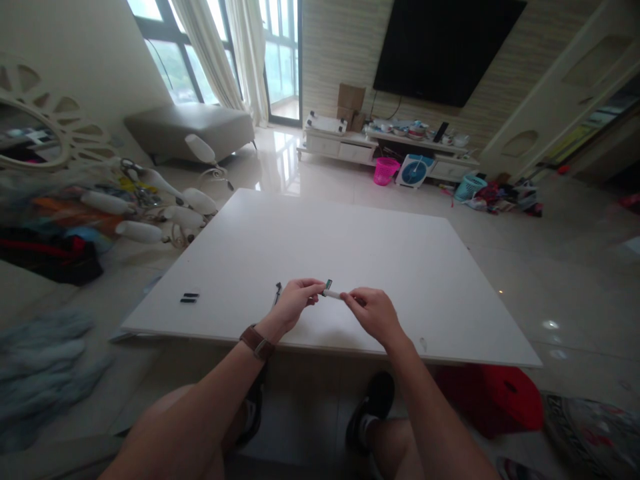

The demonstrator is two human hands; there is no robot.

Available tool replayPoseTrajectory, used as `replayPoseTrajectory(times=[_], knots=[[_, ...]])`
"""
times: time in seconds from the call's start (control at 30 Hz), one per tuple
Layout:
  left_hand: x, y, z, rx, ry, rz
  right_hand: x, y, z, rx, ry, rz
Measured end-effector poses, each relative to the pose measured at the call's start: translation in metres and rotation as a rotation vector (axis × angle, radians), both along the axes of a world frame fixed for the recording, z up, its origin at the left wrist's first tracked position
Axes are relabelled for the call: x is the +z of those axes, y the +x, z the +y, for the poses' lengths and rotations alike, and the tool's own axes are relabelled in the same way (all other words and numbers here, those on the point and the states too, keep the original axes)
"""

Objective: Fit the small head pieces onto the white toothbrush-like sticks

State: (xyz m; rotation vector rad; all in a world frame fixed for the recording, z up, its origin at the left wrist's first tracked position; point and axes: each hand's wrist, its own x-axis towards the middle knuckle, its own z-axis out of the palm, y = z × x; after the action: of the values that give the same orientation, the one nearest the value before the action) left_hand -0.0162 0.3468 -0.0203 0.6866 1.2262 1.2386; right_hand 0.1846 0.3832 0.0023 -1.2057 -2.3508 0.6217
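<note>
White stick [333, 295], short & slim, held over the near part of the white surface [340, 233], approx. midway btwn its L and R edges; long axis runs L–R, roughly parallel to the near edge, one end toward the L edge, the other toward the R. Dark green piece [329, 284] at the stick's L end, standing crosswise to it, upper tip toward the far edge; whether joined to the stick can't be told. Count: 1 white stick, 1 dark green piece, 2 dark strips [189, 301], 1 dark slim tool [277, 293], 1 small clear item [423, 343]. Strips lie side by side nr the near L corner, long axes L–R; tool lies just L of the L hand [324, 289], its length running from near to far, lower part partly hidden by that hand; clear item close to the near edge, toward the near R corner, too faint to identify. L hand: thumb & fingertips pinched at the stick's L end, touching the green piece; exact share of grip on each unclear. R hand [344, 297]: thumb & forefinger pressed tog. on the stick's R end, other fingers curled. Brown wristband [257, 342] on L wrist.
</note>
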Motion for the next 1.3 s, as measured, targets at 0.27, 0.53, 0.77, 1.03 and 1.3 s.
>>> replayPoseTrajectory(times=[0.27, 0.53, 0.77, 1.03, 1.3], knots=[[-0.0011, 0.0002, 0.0005, -0.001, -0.008, 0.026, -0.0006, 0.0003, 0.0004, -0.060, -0.017, 0.063], [-0.0042, -0.0005, 0.0014, 0.000, -0.006, 0.029, -0.0010, 0.0002, 0.0002, -0.031, -0.083, 0.118], [-0.0036, -0.0003, 0.0018, 0.025, -0.025, 0.026, -0.0009, -0.0006, -0.0013, 0.064, -0.151, 0.112], [0.0022, 0.0016, -0.0002, 0.016, -0.012, 0.017, -0.0029, 0.0020, 0.0007, 0.092, -0.186, 0.112], [0.0022, 0.0009, -0.0006, -0.001, -0.014, 0.016, -0.0033, 0.0032, 0.0033, 0.099, -0.181, 0.093]])
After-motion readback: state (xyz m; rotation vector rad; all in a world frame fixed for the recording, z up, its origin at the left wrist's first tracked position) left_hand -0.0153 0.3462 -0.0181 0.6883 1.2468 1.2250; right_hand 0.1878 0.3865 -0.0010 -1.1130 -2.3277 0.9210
